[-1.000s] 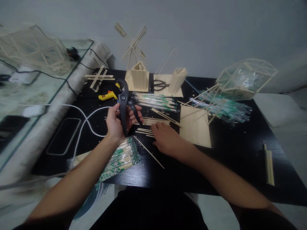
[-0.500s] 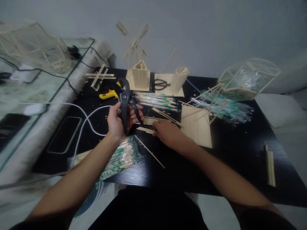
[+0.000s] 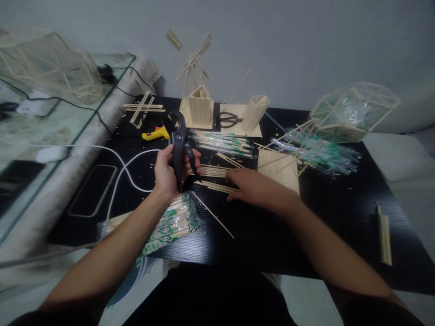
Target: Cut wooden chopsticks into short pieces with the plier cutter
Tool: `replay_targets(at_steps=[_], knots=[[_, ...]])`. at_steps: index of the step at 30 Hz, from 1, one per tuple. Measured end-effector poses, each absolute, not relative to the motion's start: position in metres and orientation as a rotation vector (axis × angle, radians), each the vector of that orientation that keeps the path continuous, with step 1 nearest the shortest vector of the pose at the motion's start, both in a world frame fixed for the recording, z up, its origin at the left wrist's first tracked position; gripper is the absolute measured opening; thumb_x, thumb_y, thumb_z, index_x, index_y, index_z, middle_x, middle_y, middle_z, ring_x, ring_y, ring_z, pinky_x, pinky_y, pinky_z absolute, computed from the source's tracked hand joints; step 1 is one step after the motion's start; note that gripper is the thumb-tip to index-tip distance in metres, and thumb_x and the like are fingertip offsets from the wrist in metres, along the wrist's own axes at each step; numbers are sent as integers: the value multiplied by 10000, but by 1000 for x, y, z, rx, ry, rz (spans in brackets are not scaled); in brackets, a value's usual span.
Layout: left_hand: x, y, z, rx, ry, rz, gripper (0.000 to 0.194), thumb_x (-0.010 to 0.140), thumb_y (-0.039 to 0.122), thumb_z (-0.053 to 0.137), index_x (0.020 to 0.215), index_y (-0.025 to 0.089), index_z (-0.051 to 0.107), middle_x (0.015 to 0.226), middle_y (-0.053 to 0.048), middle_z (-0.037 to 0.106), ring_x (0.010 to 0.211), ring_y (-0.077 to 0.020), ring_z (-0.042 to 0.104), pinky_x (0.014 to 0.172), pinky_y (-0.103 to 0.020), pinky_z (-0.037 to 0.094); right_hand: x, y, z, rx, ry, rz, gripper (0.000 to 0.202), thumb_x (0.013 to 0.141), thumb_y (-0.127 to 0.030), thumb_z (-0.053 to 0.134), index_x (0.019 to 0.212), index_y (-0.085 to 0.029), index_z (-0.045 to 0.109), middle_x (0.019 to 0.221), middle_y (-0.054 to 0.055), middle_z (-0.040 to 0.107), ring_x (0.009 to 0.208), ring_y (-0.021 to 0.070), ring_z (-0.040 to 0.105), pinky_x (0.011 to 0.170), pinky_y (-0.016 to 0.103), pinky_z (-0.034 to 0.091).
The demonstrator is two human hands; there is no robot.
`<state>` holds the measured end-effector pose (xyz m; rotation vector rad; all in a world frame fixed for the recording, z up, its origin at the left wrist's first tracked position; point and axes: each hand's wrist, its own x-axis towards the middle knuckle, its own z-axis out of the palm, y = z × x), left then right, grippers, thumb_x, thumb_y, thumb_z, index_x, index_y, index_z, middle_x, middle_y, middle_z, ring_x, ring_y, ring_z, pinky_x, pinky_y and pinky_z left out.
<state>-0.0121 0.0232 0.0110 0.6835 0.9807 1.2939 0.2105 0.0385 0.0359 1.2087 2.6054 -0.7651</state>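
My left hand (image 3: 166,172) is wrapped around a black hand cutter (image 3: 178,145) with a curved jaw, held upright above the table. My right hand (image 3: 253,185) rests over thin wooden sticks, thumb and fingers apart. Its fingertips touch or hover at the right ends of two small rows: an upper row of sticks (image 3: 213,171) and a lower row of sticks (image 3: 215,186). One loose stick (image 3: 213,214) lies slanted nearer me. Below my left wrist lies a clear packet of wrapped chopsticks (image 3: 175,219), partly covered by my forearm.
Behind the hands stand a stick windmill (image 3: 199,108) and a stick tower (image 3: 256,111) with black scissors (image 3: 229,119) beside it. A yellow glue gun (image 3: 155,133), white cable (image 3: 136,158) and phone (image 3: 93,190) lie left. At right are a stick panel (image 3: 278,167) and wrappers (image 3: 316,149).
My right hand has shifted slightly right and its fingers have spread from a pinch on the lower sticks. My left hand keeps the cutter almost in place.
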Motion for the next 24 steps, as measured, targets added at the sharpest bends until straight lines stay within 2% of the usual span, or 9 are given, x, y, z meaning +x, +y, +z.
replay_targets(at_steps=[4, 10, 16, 20, 24], knots=[[-10, 20, 7, 822, 1096, 1323, 538, 880, 639, 444, 782, 167, 684, 621, -48, 604, 541, -171, 568, 502, -288, 471, 229, 42, 37, 1219, 2588, -638, 302, 827, -220, 787, 1070, -152, 621, 1126, 116, 706, 997, 256, 670, 804, 311, 466], [-11, 20, -7, 1051, 1227, 1311, 530, 906, 660, 508, 752, 179, 667, 614, -22, 585, 555, -148, 526, 541, -275, 443, 232, 40, 42, 1248, 2441, -578, 263, 807, -142, 703, 1055, -146, 617, 1068, 119, 717, 936, 261, 688, 706, 303, 443], [-12, 18, -16, 1175, 1268, 1276, 538, 928, 664, 499, 769, 180, 673, 649, -25, 588, 615, -160, 537, 575, -274, 432, 234, 42, 39, 1253, 2435, -553, 313, 793, -168, 742, 1081, -142, 623, 1049, 114, 716, 930, 256, 681, 701, 295, 427], [-11, 18, -19, 1171, 1272, 1228, 549, 925, 675, 495, 790, 177, 683, 664, -31, 606, 624, -169, 550, 599, -282, 439, 234, 48, 33, 1261, 2407, -588, 364, 763, -233, 817, 1068, -147, 638, 1011, 94, 715, 875, 234, 676, 638, 276, 403], [-10, 18, -19, 1177, 1263, 1204, 541, 926, 670, 498, 797, 178, 681, 668, -30, 610, 626, -170, 553, 612, -284, 439, 235, 51, 30, 1280, 2411, -592, 333, 758, -252, 835, 1021, -154, 653, 978, 76, 711, 835, 218, 667, 611, 267, 388]])
